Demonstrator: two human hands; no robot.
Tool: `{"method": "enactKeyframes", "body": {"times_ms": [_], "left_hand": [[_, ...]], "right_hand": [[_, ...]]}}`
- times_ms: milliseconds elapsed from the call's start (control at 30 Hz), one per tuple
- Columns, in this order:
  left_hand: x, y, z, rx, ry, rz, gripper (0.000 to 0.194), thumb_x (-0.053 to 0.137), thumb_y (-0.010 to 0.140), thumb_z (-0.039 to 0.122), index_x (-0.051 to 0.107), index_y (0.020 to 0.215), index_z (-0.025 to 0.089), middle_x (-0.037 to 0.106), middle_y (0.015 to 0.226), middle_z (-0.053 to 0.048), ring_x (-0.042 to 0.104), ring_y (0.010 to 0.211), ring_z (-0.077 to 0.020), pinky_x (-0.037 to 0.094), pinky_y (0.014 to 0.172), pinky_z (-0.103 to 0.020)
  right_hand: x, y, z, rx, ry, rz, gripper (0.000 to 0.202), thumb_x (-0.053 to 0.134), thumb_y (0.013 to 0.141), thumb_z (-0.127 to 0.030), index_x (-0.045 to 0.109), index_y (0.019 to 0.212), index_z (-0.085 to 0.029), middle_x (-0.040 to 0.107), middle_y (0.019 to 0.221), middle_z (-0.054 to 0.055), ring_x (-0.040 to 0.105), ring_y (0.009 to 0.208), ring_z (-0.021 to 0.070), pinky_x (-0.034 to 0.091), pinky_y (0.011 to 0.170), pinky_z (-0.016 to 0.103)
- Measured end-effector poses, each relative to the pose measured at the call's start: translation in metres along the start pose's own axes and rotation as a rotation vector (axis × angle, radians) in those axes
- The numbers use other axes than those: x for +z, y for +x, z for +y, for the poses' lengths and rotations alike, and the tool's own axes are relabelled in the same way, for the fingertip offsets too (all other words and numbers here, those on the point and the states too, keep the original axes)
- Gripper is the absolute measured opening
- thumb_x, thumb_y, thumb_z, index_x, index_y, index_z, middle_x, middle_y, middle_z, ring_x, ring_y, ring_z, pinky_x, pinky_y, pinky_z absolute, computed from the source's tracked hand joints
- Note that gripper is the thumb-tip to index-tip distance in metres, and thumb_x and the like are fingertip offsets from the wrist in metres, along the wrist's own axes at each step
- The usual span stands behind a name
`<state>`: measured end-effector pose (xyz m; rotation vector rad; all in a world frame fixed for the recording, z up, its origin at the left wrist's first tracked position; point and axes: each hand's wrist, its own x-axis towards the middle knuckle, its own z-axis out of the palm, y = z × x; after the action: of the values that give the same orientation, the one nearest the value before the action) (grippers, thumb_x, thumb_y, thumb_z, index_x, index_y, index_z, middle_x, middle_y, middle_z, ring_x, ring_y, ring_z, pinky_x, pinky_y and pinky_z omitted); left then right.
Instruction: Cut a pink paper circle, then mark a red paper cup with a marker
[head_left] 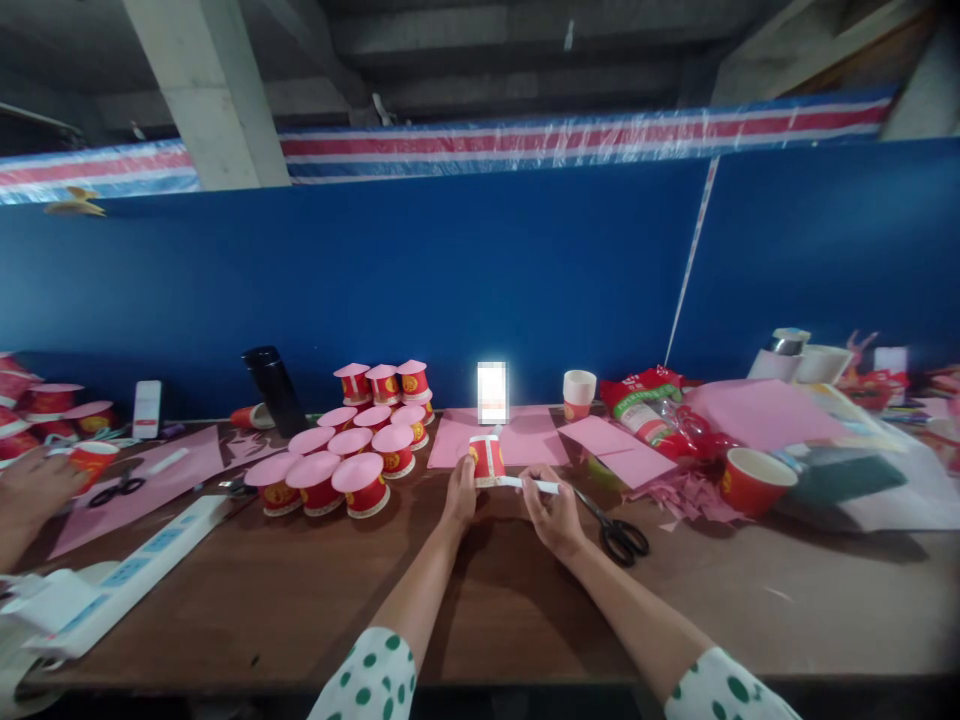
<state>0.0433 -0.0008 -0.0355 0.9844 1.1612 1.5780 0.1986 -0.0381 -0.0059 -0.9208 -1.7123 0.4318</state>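
Note:
My left hand (460, 492) is closed around the side of a red paper cup (488, 458) with a pale band and a gold print. The cup is held above the table in front of me. In my right hand (553, 512) is a slim white pen-like stick (534, 486), pinched between the fingers. Its left end meets the lower edge of the cup, though I cannot tell what kind of tool it is. Black-handled scissors (624, 540) lie just right of my right hand. Behind the cup, pink paper (454, 440) is spread under a bright, blurred-out screen (493, 392).
Several red cups with pink paper tops (360, 474) stand to the left, near a black bottle (274, 388). A power strip (142, 570) and a co-worker's hand (34, 500) are farther left. On the right are a red plastic bag (652, 405), paper scraps and a cup (756, 482).

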Motion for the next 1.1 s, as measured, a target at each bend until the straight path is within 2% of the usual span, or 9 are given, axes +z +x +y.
{"method": "enactKeyframes", "body": {"times_ms": [333, 500, 767, 967, 1100], "left_hand": [[-0.0002, 0.0018, -0.0034, 0.036, 0.003, 0.013, 0.036, 0.042, 0.076, 0.053, 0.051, 0.080, 0.018, 0.048, 0.062, 0.003, 0.044, 0.050, -0.0096, 0.038, 0.046, -0.021], [-0.0002, -0.0008, -0.0015, -0.011, 0.002, -0.009, 0.038, 0.042, 0.076, 0.055, 0.052, 0.083, 0.019, 0.050, 0.062, 0.003, 0.046, 0.051, -0.0102, 0.040, 0.047, -0.022], [-0.0010, 0.0007, -0.0025, 0.045, 0.022, 0.005, 0.038, 0.044, 0.075, 0.054, 0.054, 0.080, 0.018, 0.052, 0.064, 0.001, 0.047, 0.053, -0.0109, 0.041, 0.051, -0.023], [-0.0021, 0.0007, -0.0031, 0.059, 0.031, -0.010, 0.040, 0.043, 0.076, 0.054, 0.054, 0.082, 0.017, 0.051, 0.063, 0.002, 0.047, 0.052, -0.0106, 0.040, 0.052, -0.023], [-0.0035, 0.0018, -0.0039, 0.071, 0.048, -0.010, 0.041, 0.043, 0.075, 0.055, 0.056, 0.083, 0.017, 0.054, 0.066, 0.001, 0.049, 0.054, -0.0113, 0.042, 0.055, -0.025]], "right_hand": [[-0.0003, 0.0004, 0.0016, 0.024, -0.008, -0.016, 0.021, 0.042, 0.085, -0.027, 0.053, 0.071, -0.018, 0.053, 0.061, -0.001, 0.045, 0.051, 0.0103, 0.036, 0.051, 0.020], [-0.0010, 0.0002, -0.0026, 0.017, 0.035, -0.021, 0.021, 0.041, 0.085, -0.027, 0.053, 0.071, -0.018, 0.053, 0.061, -0.001, 0.043, 0.051, 0.0104, 0.035, 0.049, 0.020], [-0.0002, 0.0000, -0.0021, 0.014, 0.015, -0.036, 0.020, 0.042, 0.085, -0.026, 0.053, 0.070, -0.018, 0.052, 0.060, -0.001, 0.043, 0.050, 0.0104, 0.035, 0.049, 0.020], [-0.0014, 0.0013, 0.0002, 0.024, 0.025, 0.031, 0.018, 0.042, 0.085, -0.025, 0.052, 0.072, -0.018, 0.053, 0.062, -0.001, 0.047, 0.054, 0.0110, 0.037, 0.053, 0.020], [-0.0001, 0.0010, -0.0010, 0.019, 0.050, 0.021, 0.019, 0.041, 0.085, -0.025, 0.052, 0.072, -0.018, 0.054, 0.062, -0.001, 0.046, 0.053, 0.0108, 0.038, 0.052, 0.021]]}}
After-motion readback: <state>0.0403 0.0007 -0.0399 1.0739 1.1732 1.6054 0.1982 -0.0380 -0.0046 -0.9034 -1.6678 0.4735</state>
